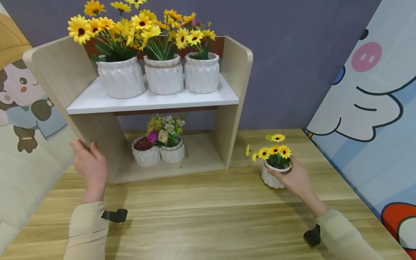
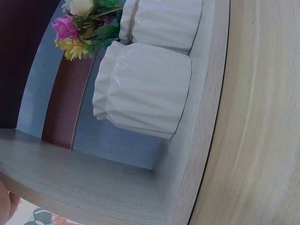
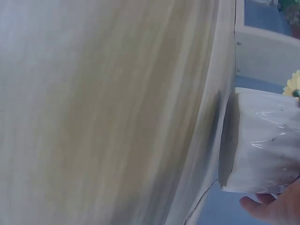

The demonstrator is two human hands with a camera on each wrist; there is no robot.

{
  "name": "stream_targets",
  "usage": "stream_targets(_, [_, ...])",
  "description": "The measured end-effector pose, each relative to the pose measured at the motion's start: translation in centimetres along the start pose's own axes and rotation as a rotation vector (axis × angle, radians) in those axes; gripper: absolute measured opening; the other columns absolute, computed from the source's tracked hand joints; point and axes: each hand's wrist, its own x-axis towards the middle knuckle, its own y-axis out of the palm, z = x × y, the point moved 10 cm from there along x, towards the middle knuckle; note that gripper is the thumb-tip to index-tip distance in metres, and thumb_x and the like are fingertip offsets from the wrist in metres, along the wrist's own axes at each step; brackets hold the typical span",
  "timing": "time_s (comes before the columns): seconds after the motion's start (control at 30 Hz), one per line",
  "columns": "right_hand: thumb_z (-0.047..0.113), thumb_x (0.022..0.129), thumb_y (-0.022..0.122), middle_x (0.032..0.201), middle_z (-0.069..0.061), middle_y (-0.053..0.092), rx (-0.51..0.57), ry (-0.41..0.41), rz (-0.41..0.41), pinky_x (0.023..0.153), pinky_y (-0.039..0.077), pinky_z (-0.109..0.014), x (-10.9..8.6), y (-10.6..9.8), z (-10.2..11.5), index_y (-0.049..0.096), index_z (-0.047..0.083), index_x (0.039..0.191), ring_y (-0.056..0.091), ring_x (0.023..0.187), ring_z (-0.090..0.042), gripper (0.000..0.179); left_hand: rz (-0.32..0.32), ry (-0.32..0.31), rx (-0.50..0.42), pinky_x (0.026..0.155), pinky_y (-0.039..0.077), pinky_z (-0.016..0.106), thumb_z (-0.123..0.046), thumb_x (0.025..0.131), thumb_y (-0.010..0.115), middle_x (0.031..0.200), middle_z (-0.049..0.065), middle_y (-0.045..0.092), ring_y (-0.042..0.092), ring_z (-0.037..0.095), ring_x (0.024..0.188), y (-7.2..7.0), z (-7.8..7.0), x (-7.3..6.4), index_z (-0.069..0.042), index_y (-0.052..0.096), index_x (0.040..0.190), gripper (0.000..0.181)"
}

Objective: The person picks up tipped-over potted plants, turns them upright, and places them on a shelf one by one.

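A small two-tier shelf (image 1: pixel 152 104) with pale wood sides stands on the left of the table. My left hand (image 1: pixel 91 162) grips the front edge of its left side panel, thumb toward the front; in the left wrist view only part of that hand (image 2: pixel 5 204) shows. Over the table to the right of the shelf, my right hand (image 1: pixel 296 177) holds a white ribbed flowerpot (image 1: pixel 271 177) of yellow daisies by its rim. In the right wrist view the pot's (image 3: pixel 262 140) underside shows, slightly raised off the tabletop. Some fingers are hidden behind the pot.
Three white pots (image 1: pixel 164 77) with yellow flowers line the upper board (image 1: pixel 156 103). On the lower board stand a succulent pot (image 1: pixel 147 157) and a mixed-flower pot (image 1: pixel 173 151), side by side. The wooden table (image 1: pixel 208 216) meets a purple wall (image 1: pixel 279 65) and cartoon-printed side walls.
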Motion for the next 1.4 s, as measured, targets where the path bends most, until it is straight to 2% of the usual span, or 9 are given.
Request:
stream_targets(0.33, [0.057,0.070,0.068,0.108,-0.024,0.058,-0.024,-0.090,0.010,0.071,0.048,-0.050,-0.9,1.0,2.7,0.045,-0.001,0.117,0.058,0.095,-0.039,0.078,-0.011,0.022,0.001,0.078,0.037,0.056,-0.031,0.095,0.038,0.105,0.031,0.052,0.052,0.049,0.099,0.0,0.0,0.1,0.003,0.040,0.112,0.038])
stream_targets(0.57, [0.057,0.068,0.069,0.113,-0.022,0.058,0.001,-0.155,0.031,0.077,0.047,-0.053,-1.6,1.9,4.3,0.045,0.002,0.122,0.057,0.100,-0.039,0.081,-0.002,0.009,0.002,0.080,0.038,0.055,-0.031,0.095,0.037,0.106,0.030,0.052,0.052,0.048,0.100,0.0,0.0,0.1,0.001,0.039,0.113,0.037])
stream_targets(0.97, [0.053,0.066,0.073,0.117,-0.015,0.058,0.035,-0.261,0.061,0.081,0.046,-0.052,-2.6,2.9,7.3,0.045,0.005,0.128,0.057,0.103,-0.034,0.083,-0.011,0.021,0.003,0.078,0.037,0.055,-0.031,0.095,0.038,0.104,0.031,0.052,0.052,0.048,0.099,0.0,0.1,0.1,0.002,0.040,0.112,0.037])
stream_targets(1.23, [0.055,0.065,0.073,0.118,-0.010,0.057,0.026,-0.327,0.077,0.080,0.047,-0.050,-3.5,3.7,9.4,0.044,0.009,0.129,0.056,0.104,-0.030,0.084,-0.012,0.019,0.006,0.077,0.037,0.055,-0.032,0.095,0.037,0.104,0.031,0.052,0.051,0.048,0.098,-0.1,0.1,0.1,0.002,0.039,0.112,0.038])
stream_targets(1.4, [0.055,0.065,0.073,0.114,-0.006,0.058,0.032,-0.384,0.075,0.077,0.049,-0.045,-4.0,4.3,10.8,0.049,0.012,0.125,0.057,0.100,-0.025,0.078,-0.010,0.009,0.009,0.078,0.037,0.055,-0.032,0.095,0.037,0.105,0.031,0.052,0.052,0.048,0.099,0.0,0.1,0.0,0.002,0.040,0.113,0.038])
